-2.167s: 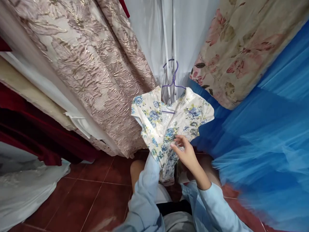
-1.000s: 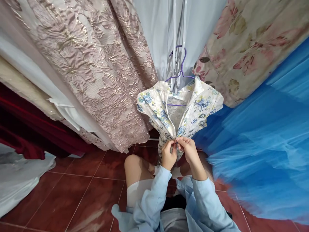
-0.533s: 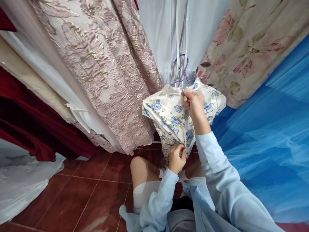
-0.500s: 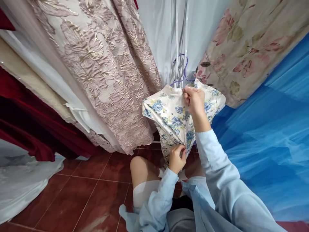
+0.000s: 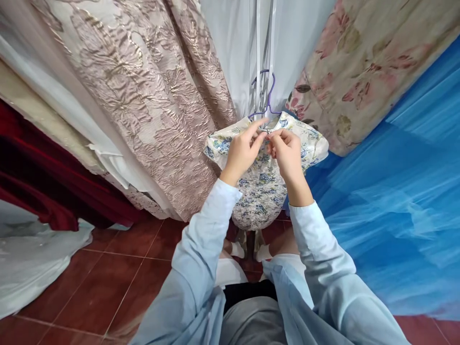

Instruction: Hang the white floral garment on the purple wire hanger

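Observation:
A cream blouse or dress with blue flowers point(image 5: 260, 184) hangs in front of me on a purple hanger point(image 5: 270, 91). At the middle of its neckline my right hand point(image 5: 287, 151) is closed, thumb and finger pinching the edge. My left hand point(image 5: 244, 151) is right beside it, thumb and index finger apart at the same spot on the neckline. Something small and dark shows between the fingertips, too small to make out. The garment's body falls fairly straight below my hands.
White straps point(image 5: 272, 38) hang over the hanger. To the left is a pink brocade garment point(image 5: 151, 96), with dark red fabric point(image 5: 32, 167) beyond. A pink-flowered garment point(image 5: 345, 91) and blue tulle point(image 5: 388, 206) hang at right. Red tiles point(image 5: 97, 287) cover the floor.
My left hand has moved from low on the garment's front up to the neckline beside my right hand. The front, pulled into folds before, now hangs straighter.

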`<state>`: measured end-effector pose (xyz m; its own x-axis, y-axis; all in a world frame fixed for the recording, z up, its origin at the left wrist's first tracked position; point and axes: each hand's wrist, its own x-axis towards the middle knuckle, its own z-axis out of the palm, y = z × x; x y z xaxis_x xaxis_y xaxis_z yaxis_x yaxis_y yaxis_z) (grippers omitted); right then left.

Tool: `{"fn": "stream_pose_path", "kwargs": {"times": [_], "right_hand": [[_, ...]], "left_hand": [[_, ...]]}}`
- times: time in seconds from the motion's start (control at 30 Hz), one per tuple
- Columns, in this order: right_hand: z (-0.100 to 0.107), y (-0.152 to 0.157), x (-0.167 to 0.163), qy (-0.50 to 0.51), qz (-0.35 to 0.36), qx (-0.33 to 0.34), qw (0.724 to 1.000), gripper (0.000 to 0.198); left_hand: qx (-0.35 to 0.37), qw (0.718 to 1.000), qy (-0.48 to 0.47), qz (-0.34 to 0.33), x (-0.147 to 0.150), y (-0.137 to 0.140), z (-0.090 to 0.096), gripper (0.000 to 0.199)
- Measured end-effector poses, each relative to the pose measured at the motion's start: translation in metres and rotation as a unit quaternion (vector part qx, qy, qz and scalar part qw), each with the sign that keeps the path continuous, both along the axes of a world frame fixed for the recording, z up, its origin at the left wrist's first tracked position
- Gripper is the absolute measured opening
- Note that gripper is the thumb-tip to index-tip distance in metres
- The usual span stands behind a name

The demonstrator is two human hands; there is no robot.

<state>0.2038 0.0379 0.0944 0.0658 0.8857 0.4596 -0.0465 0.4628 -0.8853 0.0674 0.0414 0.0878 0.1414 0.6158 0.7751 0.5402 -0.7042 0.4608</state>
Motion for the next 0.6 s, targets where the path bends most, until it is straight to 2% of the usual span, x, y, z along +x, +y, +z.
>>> {"fn": "stream_pose_path", "kwargs": {"times": [0.03,0.1,0.23,0.33,0.47,0.6], "right_hand": [[-0.001,0.003,0.0,-0.003,-0.008,0.005,1.0,0.019],[-0.003,0.012,0.0,-0.006,-0.016,0.008,1.0,0.025],[-0.011,0.031,-0.006,-0.003,-0.001,0.004,1.0,0.032],[-0.025,0.035,-0.015,-0.008,-0.031,-0.012,0.999,0.03],[-0.051,0.023,-0.026,-0.03,-0.089,-0.02,0.995,0.028],[-0.078,0.009,-0.025,-0.074,-0.107,-0.012,0.991,0.025]], "left_hand": [[0.005,0.999,0.034,-0.003,0.0,0.009,0.008,0.032],[0.02,0.997,0.072,0.009,-0.001,0.02,0.014,0.034],[0.052,0.995,0.069,0.039,-0.003,0.026,0.004,0.04],[0.073,0.995,0.038,0.053,-0.003,0.027,0.005,0.048],[0.079,0.993,-0.031,0.081,-0.006,0.038,0.019,0.052],[0.072,0.986,-0.102,0.11,-0.044,0.077,0.02,0.056]]}}
